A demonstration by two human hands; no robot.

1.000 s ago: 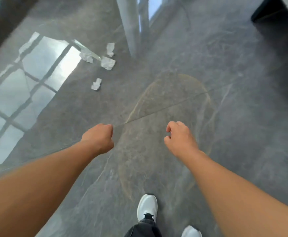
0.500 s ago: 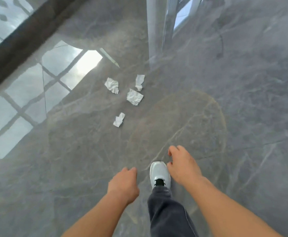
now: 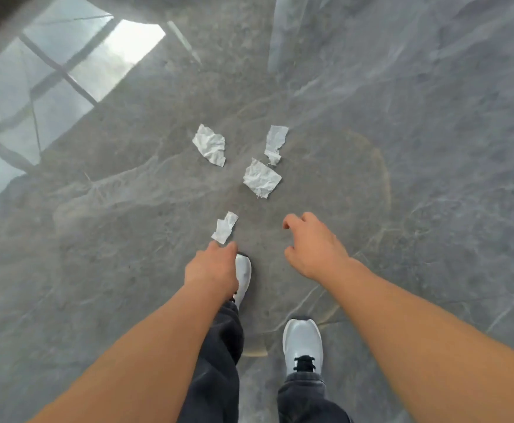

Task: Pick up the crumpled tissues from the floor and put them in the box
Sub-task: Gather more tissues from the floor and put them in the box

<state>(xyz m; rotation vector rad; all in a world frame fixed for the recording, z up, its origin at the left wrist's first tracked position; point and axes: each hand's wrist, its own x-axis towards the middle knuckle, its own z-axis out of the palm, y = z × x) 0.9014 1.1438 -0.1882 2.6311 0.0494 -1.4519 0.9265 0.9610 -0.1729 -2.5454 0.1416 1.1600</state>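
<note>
Four tissues (image 3: 224, 227) (crumpled); hands (image 3: 211, 267) seemingly empty.

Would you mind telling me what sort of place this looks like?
Probably an indoor hall or lobby: polished grey marble floor, a window's reflection on it, and a pale column base.

Grey veined floor (image 3: 417, 148), glossy, window glare at ten o'clock; four crumpled tissues lie on it: one (image 3: 209, 145) at eleven, one (image 3: 275, 143) at twelve, one (image 3: 261, 178) centre, one (image 3: 225, 227) nearest; two shoes (image 3: 303, 343) at six.
</note>
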